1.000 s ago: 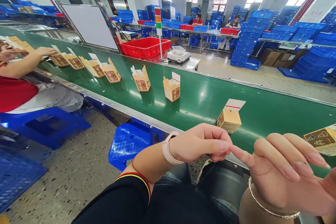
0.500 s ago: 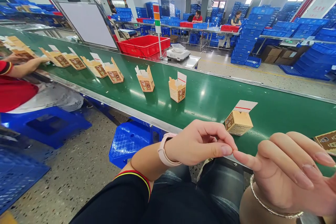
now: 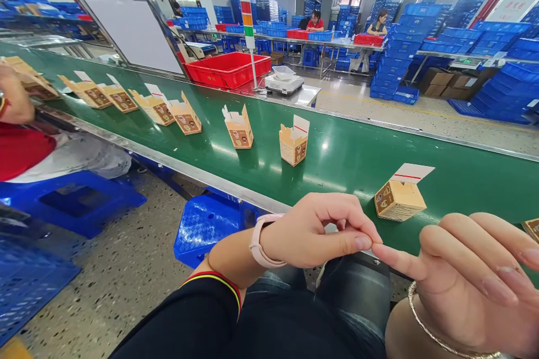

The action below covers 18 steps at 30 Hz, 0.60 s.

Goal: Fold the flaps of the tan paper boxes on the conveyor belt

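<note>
My left hand point(image 3: 324, 230), with a pale pink watch band at the wrist, pinches the tip of my right hand's little finger between thumb and index finger. Palm turned toward me, my right hand point(image 3: 475, 286) has its fingers apart and holds no object; a thin bangle circles that wrist. Just beyond both hands, a tan and brown carton point(image 3: 400, 201) lies on the green conveyor belt point(image 3: 345, 157) with its white flap raised. Farther left, an open-topped carton point(image 3: 293, 147) and another carton point(image 3: 239, 132) stand upright, apart from my hands.
More open cartons point(image 3: 185, 115) line the belt toward a co-worker's arm point(image 3: 14, 95) at far left. A blue stool point(image 3: 206, 224) is beside the belt's metal edge. Across the belt are a red bin point(image 3: 229, 70), a scale point(image 3: 284, 84), a signal light point(image 3: 247, 22) and stacked blue crates point(image 3: 400, 50).
The nearer cartons have shifted right along the belt. The far-left co-worker's arm has drawn back from the cartons. My hands keep the same pinch, almost unmoved.
</note>
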Each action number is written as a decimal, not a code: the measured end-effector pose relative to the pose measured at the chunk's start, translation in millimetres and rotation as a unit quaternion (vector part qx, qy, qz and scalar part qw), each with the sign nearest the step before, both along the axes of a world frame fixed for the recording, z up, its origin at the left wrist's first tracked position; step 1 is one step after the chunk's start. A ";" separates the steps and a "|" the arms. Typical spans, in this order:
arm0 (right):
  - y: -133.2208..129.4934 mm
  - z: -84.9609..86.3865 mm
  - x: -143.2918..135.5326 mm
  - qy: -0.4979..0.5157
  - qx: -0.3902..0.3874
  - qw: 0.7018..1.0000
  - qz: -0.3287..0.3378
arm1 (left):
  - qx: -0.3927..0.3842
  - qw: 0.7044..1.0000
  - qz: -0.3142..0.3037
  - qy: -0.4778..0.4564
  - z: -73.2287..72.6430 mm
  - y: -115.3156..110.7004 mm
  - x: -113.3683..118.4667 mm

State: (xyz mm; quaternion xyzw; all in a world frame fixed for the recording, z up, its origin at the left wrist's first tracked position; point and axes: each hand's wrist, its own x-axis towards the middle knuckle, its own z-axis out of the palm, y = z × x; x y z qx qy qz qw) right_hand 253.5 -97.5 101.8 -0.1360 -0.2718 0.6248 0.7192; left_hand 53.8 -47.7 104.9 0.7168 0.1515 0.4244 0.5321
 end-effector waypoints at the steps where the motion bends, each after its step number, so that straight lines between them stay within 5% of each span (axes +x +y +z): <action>1: -0.7 1.4 -1.8 0.013 0.000 0.999 0.029 | 0.018 1.000 0.006 0.008 0.7 0.1 -0.5; 11: -3.0 8.4 -13.2 0.061 -0.047 0.992 0.099 | 0.225 0.971 0.072 0.023 4.0 -2.3 -1.8; 18: -4.9 6.8 -9.7 0.120 -0.053 0.979 0.158 | 0.291 0.952 0.093 0.032 4.5 -3.7 -3.6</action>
